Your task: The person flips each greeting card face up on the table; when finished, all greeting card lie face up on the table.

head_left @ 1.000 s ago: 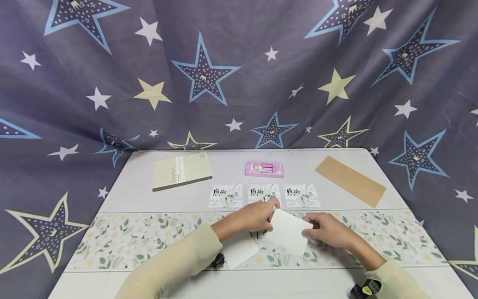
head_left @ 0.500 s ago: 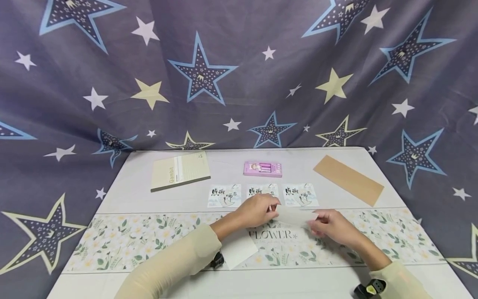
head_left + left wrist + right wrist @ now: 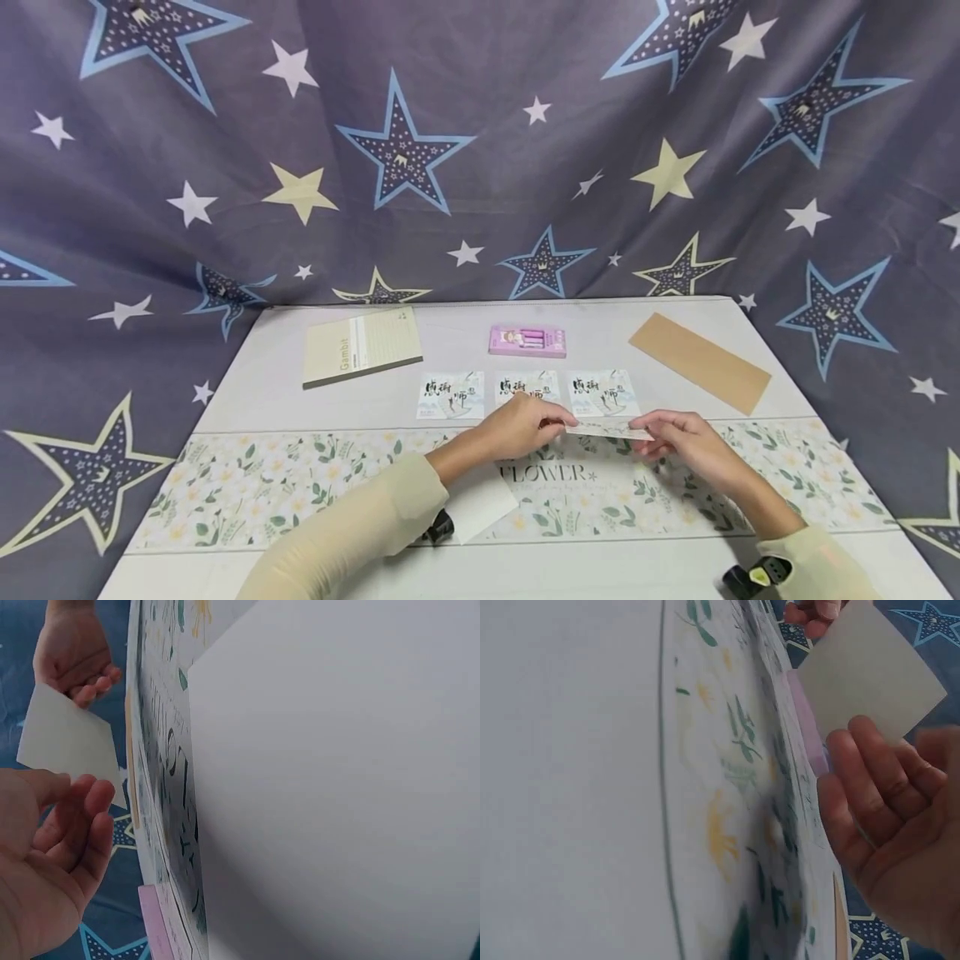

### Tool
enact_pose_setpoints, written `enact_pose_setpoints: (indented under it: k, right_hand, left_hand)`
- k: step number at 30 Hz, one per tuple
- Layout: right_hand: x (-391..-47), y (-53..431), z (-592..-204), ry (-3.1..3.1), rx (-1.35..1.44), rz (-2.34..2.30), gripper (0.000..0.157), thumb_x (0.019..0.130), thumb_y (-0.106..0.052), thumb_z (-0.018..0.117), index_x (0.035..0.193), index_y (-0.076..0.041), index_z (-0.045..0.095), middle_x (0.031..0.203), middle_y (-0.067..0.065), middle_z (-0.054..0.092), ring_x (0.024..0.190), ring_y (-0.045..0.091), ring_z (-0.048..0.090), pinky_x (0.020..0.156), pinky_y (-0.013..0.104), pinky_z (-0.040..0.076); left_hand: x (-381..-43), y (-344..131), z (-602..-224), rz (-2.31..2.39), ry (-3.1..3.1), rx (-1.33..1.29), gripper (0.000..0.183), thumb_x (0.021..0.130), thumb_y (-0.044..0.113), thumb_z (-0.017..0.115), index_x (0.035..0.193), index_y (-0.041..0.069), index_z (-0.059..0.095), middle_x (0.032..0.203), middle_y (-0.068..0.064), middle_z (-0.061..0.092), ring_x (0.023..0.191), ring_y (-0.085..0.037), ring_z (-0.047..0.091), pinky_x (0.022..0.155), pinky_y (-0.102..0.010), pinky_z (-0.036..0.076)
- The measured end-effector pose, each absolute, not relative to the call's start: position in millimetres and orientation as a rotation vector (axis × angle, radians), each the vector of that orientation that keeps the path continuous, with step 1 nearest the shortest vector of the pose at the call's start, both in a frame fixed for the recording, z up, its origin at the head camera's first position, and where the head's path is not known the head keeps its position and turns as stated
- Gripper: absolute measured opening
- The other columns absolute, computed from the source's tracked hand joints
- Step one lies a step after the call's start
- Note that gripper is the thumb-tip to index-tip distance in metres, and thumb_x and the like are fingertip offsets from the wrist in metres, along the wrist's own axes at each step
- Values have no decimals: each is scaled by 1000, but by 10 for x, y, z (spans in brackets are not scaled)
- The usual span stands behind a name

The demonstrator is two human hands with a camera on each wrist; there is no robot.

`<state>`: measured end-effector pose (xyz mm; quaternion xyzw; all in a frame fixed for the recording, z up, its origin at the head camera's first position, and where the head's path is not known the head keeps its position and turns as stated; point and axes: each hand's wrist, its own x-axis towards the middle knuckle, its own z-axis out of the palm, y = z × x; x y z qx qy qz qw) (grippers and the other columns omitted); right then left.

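Both hands hold up a square card [image 3: 606,431] over the floral band, seen almost edge-on in the head view. My left hand [image 3: 522,429] pinches its left end between thumb and fingers, while my right hand [image 3: 686,446] pinches the right end. Both wrist views show the card's plain pale side [image 3: 71,739]. Beneath my left forearm lies another blank white card [image 3: 483,504], partly covered. Just beyond the hands, three printed cards form a row: a left one [image 3: 450,396], a middle one [image 3: 527,385] overlapped by my left hand, and a right one [image 3: 603,393].
A Gambit notepad [image 3: 363,346] lies at the back left of the table. The pink box [image 3: 527,341] sits at the back middle, and a brown paper rectangle [image 3: 701,362] lies slanted at the back right. A star-patterned curtain [image 3: 480,150] hangs behind the table's far edge.
The held card has tilted from showing its broad blank face to nearly edge-on, with print now visible along it. My right hand has moved slightly right and up, uncovering the FLOWER lettering.
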<state>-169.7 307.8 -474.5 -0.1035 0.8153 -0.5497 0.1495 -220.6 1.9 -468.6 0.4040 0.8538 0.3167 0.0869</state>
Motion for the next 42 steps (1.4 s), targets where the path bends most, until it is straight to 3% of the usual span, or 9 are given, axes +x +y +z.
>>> enact_pose_setpoints:
  k: [6, 13, 20, 31, 42]
  right_hand:
    - [-1700, 3109, -4738, 2503, -310, -1378, 23, 100, -13, 62, 120, -3, 68, 75, 2, 60, 61, 10, 54, 52, 27, 48]
    - [-1723, 3152, -4804, 2654, -463, -1166, 33, 95, -12, 70, 127, -8, 66, 73, -3, 59, 57, 2, 47, 49, 23, 42]
    - [-1736, 3182, -4806, 2719, -543, -1000, 41, 93, -15, 73, 132, -7, 64, 71, -7, 56, 57, 0, 44, 51, 22, 42]
    - [-1765, 3189, -4832, 2712, -516, -876, 45, 96, -19, 70, 138, -7, 60, 70, -7, 54, 55, 2, 42, 50, 23, 40]
    - [-1766, 3177, -4890, 2711, -506, -841, 46, 94, -19, 73, 138, -9, 61, 68, -8, 52, 55, 2, 41, 51, 22, 39]
  left_hand:
    - [-2175, 101, -4701, 838, 2528, 1225, 26, 102, 16, 60, 125, 20, 74, 114, 6, 77, 66, 5, 53, 73, -9, 49]
    - [-2163, 251, -4783, 673, 2460, 1290, 40, 98, 21, 68, 138, 18, 65, 91, 14, 75, 76, 12, 59, 79, -7, 48]
    - [-2134, 377, -4815, 541, 2467, 1295, 43, 98, 26, 68, 140, 21, 63, 83, 19, 71, 65, 11, 54, 67, -8, 44]
    - [-2170, 438, -4814, 480, 2461, 1296, 45, 96, 24, 69, 140, 18, 63, 80, 17, 66, 68, 8, 54, 67, -9, 43]
    - [-2126, 477, -4838, 431, 2466, 1239, 47, 96, 25, 69, 142, 19, 62, 68, 16, 59, 58, 4, 49, 59, -10, 40]
